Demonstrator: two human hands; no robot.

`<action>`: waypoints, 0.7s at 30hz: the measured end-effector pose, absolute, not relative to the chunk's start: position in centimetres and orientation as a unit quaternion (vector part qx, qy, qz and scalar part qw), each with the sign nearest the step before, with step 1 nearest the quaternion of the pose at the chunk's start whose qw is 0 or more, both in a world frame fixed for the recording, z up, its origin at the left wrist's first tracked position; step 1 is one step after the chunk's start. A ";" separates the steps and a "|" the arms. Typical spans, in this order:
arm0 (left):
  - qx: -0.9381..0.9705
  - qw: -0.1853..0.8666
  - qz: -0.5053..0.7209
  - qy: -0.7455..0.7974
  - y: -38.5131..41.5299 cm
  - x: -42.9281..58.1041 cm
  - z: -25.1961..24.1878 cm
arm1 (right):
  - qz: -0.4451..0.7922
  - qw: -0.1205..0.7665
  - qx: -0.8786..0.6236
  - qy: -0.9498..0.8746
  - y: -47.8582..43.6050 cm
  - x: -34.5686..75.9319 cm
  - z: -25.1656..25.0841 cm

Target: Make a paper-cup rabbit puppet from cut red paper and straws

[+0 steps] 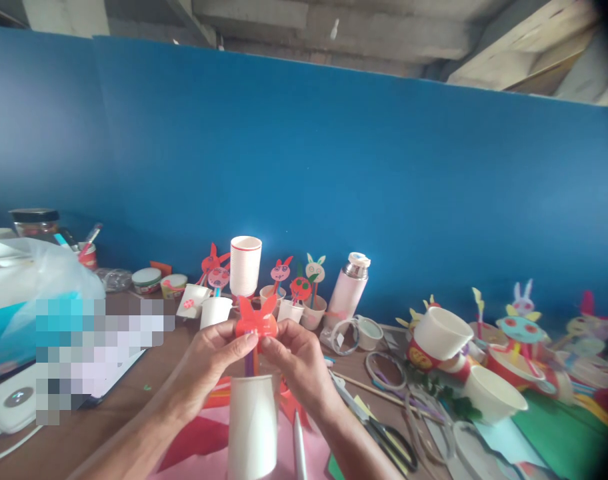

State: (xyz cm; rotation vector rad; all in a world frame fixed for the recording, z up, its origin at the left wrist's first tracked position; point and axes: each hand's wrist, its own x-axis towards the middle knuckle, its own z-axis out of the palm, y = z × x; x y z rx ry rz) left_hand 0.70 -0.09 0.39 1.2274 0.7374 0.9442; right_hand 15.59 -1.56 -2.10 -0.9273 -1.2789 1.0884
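Note:
An orange-red paper rabbit head [257, 321] with two pointed ears is between my hands, its back toward me. My left hand [218, 350] pinches its left edge, thumb pressed on the paper near the middle. On the other edge, my right hand [295, 348] pinches it the same way. Purple and orange strips [251, 363] run down from the head to the mouth of a white paper cup [253, 427]; how they sit in the cup is hidden. The cup stands upright between my forearms, in front of pink and red paper sheets [204, 437].
Stacked white cups [245, 263], a pink thermos [349, 287] and several cups with paper animal heads line the blue partition [304, 167]. Black-handled scissors [391, 440], a white pen [299, 447] and tape rolls [387, 370] lie right. A plastic bag [39, 273] is left.

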 end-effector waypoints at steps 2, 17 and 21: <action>0.545 0.658 0.410 0.319 0.1 0.8 0.1 | 0.447 0.568 -0.412 -0.556 -1.6 15.6 -1.9; 0.510 0.669 0.431 0.326 0.3 0.8 -0.3 | 0.495 0.565 -0.384 -0.537 -1.3 15.8 -2.0; 0.487 0.693 0.438 0.302 0.3 0.8 -0.3 | 0.494 0.568 -0.380 -0.537 -1.0 16.2 -2.1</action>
